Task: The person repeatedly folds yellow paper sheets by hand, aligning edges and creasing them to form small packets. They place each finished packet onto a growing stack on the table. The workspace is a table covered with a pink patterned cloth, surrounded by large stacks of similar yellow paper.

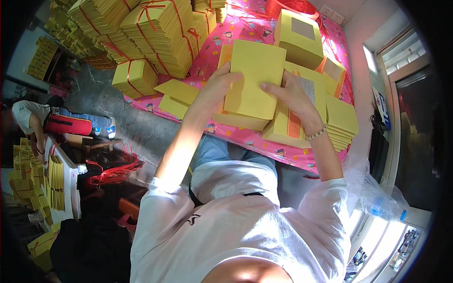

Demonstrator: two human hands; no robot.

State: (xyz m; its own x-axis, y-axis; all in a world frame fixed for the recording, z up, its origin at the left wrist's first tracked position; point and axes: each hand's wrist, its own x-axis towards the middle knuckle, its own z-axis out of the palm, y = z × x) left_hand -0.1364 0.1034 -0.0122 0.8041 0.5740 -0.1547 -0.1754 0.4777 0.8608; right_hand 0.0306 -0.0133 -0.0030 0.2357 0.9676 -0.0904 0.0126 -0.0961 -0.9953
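Note:
Between my two hands is a stack of plain yellow paper (255, 75), its broad top face toward me. My left hand (217, 87) is closed on its left edge, the thumb lying on the top face. On the right edge my right hand (296, 96) grips it likewise, thumb across the corner area; a beaded bracelet circles that wrist. Just behind and right of it lies a yellow stack with a grey panel (317, 85) and an orange stripe. Beyond stands a taller yellow block (292, 49). To the right is a slightly fanned yellow pile (340, 118).
A pink patterned cloth (226, 134) covers the table. Tall yellow bundles tied with red string (158, 35) stand at the back left, near loose yellow pieces (177, 96). Red twine (293, 7) lies at the back. Another person (35, 118) works at the left. Plastic bottles (382, 207) sit at right.

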